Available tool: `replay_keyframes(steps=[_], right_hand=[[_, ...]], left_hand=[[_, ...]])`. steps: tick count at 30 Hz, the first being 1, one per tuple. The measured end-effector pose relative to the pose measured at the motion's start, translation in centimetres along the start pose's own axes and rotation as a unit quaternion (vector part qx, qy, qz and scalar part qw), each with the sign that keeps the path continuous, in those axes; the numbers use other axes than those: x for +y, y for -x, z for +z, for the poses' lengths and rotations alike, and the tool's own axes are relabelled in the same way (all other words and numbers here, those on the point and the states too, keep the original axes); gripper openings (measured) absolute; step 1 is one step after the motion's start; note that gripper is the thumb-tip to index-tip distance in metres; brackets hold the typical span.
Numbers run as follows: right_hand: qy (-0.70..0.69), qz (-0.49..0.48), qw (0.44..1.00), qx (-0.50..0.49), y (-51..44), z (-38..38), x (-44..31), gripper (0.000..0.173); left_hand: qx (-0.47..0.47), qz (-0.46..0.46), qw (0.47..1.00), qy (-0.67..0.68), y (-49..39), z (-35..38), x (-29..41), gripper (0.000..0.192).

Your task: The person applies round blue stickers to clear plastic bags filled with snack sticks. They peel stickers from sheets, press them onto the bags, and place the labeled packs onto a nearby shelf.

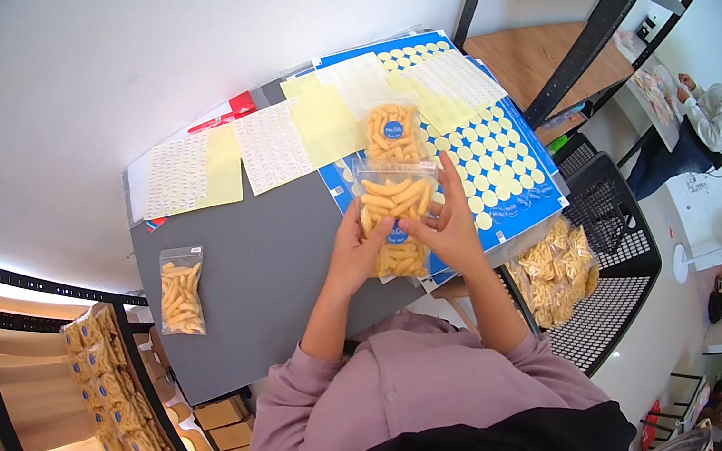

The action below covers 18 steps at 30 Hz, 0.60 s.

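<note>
Both of my hands are around a clear plastic bag of stick-shaped snacks point(395, 194), close to the table's front edge. My left hand point(359, 249) grips its left side, and my right hand point(448, 224) grips its right side. Both thumbs press on a round blue sticker point(396, 231) on the bag's front. Just beyond lies a second snack bag point(392, 133) with a similar blue sticker. Blue sheets of round stickers point(490, 155) are stacked to the right, with many spots peeled bare. A third snack bag point(182, 293) lies at the left, showing no blue sticker.
Printed label sheets point(274, 143) run along the back of the grey table point(252, 266). A black crate point(606, 298) at the right holds bagged snacks point(554, 271). Stickered bags point(117, 406) fill a rack at left. A black shelf frame point(599, 17) and a person point(712, 120) are farther right.
</note>
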State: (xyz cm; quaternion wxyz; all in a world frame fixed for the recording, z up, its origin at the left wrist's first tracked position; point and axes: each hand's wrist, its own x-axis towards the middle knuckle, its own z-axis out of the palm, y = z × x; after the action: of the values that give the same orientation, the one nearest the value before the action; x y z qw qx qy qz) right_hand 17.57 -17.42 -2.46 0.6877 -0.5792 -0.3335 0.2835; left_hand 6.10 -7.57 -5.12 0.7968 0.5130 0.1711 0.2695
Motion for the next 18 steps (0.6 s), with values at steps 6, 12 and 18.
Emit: replay_keyframes(steps=[6,12,18], right_hand=[[0.039,0.044,0.998,-0.031,1.1,2.4,3.3,0.088],[0.016,0.117,0.982,-0.149,1.3,5.3,4.1,0.066],[0.108,0.099,0.982,-0.117,-1.7,5.8,5.0,0.061]], left_hand=[[0.129,0.048,0.99,0.012,0.5,-2.3,-0.5,0.032],[0.173,0.085,0.98,-0.048,2.2,-6.5,1.8,0.036],[0.454,0.073,0.679,-0.572,7.8,-16.0,5.7,0.061]])
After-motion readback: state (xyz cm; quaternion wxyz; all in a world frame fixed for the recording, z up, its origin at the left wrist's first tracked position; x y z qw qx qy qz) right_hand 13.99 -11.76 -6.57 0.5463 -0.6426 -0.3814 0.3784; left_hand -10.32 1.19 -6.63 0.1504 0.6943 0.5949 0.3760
